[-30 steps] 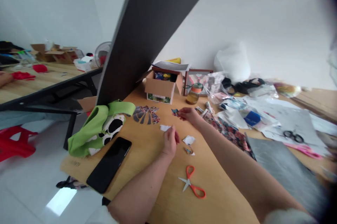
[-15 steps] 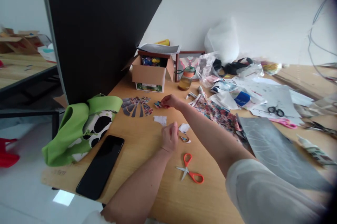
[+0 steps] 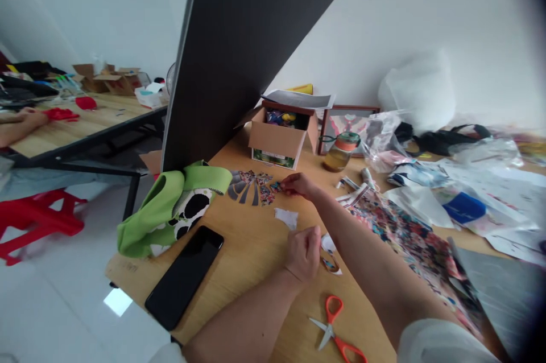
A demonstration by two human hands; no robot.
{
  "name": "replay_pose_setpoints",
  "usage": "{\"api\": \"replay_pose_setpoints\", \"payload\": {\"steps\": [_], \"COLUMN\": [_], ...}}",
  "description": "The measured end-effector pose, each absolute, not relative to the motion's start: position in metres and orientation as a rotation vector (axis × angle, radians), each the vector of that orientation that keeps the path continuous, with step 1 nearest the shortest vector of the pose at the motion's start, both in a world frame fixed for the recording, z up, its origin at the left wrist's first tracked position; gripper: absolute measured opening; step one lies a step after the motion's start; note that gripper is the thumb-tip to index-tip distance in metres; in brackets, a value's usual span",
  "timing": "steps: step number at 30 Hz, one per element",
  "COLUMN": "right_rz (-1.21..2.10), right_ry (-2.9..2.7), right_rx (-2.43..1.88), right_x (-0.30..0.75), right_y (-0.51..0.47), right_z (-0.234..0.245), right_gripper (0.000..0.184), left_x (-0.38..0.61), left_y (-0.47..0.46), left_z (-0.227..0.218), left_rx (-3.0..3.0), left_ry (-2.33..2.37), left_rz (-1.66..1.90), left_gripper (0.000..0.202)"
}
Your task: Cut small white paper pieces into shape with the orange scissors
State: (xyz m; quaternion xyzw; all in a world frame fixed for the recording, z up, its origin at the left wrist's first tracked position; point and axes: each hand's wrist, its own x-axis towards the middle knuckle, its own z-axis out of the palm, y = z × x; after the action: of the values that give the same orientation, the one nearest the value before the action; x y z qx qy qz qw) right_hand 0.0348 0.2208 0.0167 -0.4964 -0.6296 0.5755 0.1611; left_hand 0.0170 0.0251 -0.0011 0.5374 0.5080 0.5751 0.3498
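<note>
My right hand [image 3: 297, 184] reaches across the wooden table [image 3: 251, 249] and pinches a small patterned paper piece [image 3: 276, 186] at the edge of a fan of cut patterned pieces [image 3: 251, 184]. My left hand [image 3: 303, 251] rests on the table with its fingers curled loosely; whether anything is in them is hidden. A white paper scrap [image 3: 286, 217] lies between the hands, and more scraps [image 3: 329, 254] sit just right of the left hand. Orange scissors [image 3: 336, 330] lie near the front edge.
A black phone [image 3: 184, 276] and a green bag [image 3: 170, 205] lie at the left. A cardboard box [image 3: 279, 137], a jar [image 3: 339, 152], a framed picture [image 3: 347, 124], patterned paper [image 3: 405, 238] and plastic bags crowd the back and right. A dark panel [image 3: 239, 56] stands behind. Another person's arm [image 3: 17, 124] rests on the far table.
My right hand has carried the small patterned piece left, up against the fan of pieces. My left hand stays curled by the scraps. The camera swung left.
</note>
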Motion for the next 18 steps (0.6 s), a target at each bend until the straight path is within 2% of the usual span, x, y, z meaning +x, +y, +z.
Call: {"api": "replay_pose_setpoints", "payload": {"steps": [10, 15, 18], "right_rz": [1.459, 1.165, 0.918], "right_ry": [-1.962, -2.099, -2.158], "right_rx": [-1.497, -1.467, -1.412], "right_x": [0.018, 0.016, 0.019], "right_y": [0.231, 0.23, 0.225], "right_z": [0.003, -0.002, 0.0], "right_gripper": [0.02, 0.019, 0.01], "left_x": [0.019, 0.02, 0.021], "left_y": [0.027, 0.026, 0.026], "left_z": [-0.003, -0.001, 0.001], "left_rx": [1.392, 1.375, 1.351], "left_ry": [1.399, 1.332, 1.327], "left_rz": [1.463, 1.468, 1.48], "left_gripper": [0.048, 0.045, 0.046]}}
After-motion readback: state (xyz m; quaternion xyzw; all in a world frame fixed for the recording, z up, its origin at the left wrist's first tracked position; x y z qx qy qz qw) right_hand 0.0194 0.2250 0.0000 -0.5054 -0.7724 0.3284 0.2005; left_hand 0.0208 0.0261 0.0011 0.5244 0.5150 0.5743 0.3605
